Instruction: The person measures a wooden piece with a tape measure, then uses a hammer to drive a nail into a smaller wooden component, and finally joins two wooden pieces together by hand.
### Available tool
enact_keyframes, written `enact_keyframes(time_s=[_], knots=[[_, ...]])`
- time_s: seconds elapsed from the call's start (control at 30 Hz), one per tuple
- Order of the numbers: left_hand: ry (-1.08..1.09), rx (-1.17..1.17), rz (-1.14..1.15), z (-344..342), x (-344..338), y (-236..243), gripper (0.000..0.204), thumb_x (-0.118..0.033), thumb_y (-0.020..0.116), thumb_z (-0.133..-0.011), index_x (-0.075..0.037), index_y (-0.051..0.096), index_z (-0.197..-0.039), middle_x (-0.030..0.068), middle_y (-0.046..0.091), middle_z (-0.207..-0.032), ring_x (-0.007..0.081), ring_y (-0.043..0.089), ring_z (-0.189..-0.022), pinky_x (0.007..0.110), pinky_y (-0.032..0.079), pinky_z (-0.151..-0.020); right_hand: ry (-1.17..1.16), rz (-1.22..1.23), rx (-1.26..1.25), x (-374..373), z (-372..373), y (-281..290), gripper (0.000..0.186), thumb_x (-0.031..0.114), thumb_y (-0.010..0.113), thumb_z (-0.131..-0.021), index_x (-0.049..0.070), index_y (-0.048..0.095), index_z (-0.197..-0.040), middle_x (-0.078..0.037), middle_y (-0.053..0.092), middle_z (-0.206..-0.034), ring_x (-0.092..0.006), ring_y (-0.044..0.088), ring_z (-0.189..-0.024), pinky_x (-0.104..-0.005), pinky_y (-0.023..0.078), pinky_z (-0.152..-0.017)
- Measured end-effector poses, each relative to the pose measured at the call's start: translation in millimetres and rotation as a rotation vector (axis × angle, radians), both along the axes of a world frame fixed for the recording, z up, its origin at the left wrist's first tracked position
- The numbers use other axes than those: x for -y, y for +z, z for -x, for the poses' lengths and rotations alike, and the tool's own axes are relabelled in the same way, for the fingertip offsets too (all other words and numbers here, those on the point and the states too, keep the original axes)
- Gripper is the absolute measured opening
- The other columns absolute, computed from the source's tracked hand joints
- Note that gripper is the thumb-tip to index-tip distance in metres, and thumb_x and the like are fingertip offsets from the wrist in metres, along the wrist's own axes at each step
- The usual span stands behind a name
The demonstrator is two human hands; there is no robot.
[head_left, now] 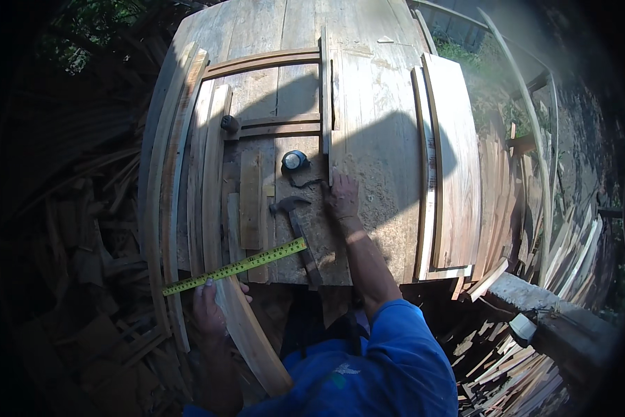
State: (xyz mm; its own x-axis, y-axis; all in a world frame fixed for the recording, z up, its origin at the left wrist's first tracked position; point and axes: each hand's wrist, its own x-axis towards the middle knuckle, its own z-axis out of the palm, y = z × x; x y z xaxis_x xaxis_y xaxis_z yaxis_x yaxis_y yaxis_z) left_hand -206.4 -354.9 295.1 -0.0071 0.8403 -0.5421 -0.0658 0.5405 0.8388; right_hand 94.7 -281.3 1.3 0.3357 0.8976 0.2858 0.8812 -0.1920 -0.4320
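My left hand (209,306) grips a curved wooden slat (253,340) near the workbench's front edge, with a yellow ruler (236,267) lying across the slat at my fingers. My right hand (342,197) rests flat on the wooden workbench (375,139), fingers by the end of a thin upright strip (325,90). A claw hammer (300,233) lies just left of that hand. A tape measure (295,160) sits a little farther up the bench.
Long slats (180,160) lie along the bench's left side and wide boards (451,160) on its right. A frame of thin strips (270,62) sits at the far middle. Scrap wood piles (535,278) surround the bench on both sides.
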Motion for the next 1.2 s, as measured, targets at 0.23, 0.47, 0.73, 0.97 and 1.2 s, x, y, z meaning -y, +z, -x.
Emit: enact_keyframes(time_s=[0.23,0.47,0.73,0.97,1.2], knots=[[-0.013,-0.007,0.005,2,2,-2,0.044,-0.032,0.034,-0.107,0.007,0.055,-0.11,0.023,0.066,-0.083,0.0289,0.068,-0.066,0.038,0.059,-0.061,-0.013,-0.02,-0.016,-1,0,-4,0.048,0.038,0.062,-0.09,0.003,0.06,-0.122,-0.012,0.061,-0.098,-0.0296,0.058,-0.095,-0.0438,0.044,-0.082],[-0.023,0.034,0.024,-6,11,5,0.042,-0.03,0.035,-0.107,0.007,0.054,-0.111,0.023,0.066,-0.083,0.0294,0.069,-0.067,0.038,0.059,-0.063,-0.028,-0.042,-0.01,0,4,-3,0.049,0.038,0.065,-0.088,0.003,0.061,-0.121,-0.012,0.062,-0.097,-0.0307,0.058,-0.095,-0.044,0.044,-0.082],[-0.037,0.062,0.0,5,41,8,0.04,-0.028,0.034,-0.106,0.006,0.054,-0.11,0.023,0.067,-0.083,0.029,0.069,-0.068,0.039,0.059,-0.064,-0.029,-0.052,-0.096,28,1,32,0.063,0.04,0.072,-0.082,0.003,0.055,-0.13,-0.017,0.061,-0.104,-0.0352,0.058,-0.099,-0.0469,0.046,-0.086],[0.09,0.055,-0.068,14,73,33,0.041,-0.029,0.034,-0.107,0.006,0.054,-0.111,0.0229,0.068,-0.084,0.0291,0.07,-0.067,0.038,0.06,-0.063,0.171,0.451,-0.272,153,111,84,0.067,0.035,0.072,-0.085,0.0,0.048,-0.137,-0.021,0.059,-0.11,-0.0378,0.063,-0.101,-0.0459,0.055,-0.077],[0.204,0.132,-0.154,12,120,47,0.04,-0.03,0.037,-0.106,0.006,0.054,-0.111,0.0244,0.068,-0.083,0.0304,0.07,-0.065,0.039,0.06,-0.062,0.157,0.302,-0.493,123,149,9,0.062,0.018,0.069,-0.085,-0.006,0.046,-0.137,-0.023,0.058,-0.115,-0.0398,0.063,-0.103,-0.045,0.055,-0.08]])
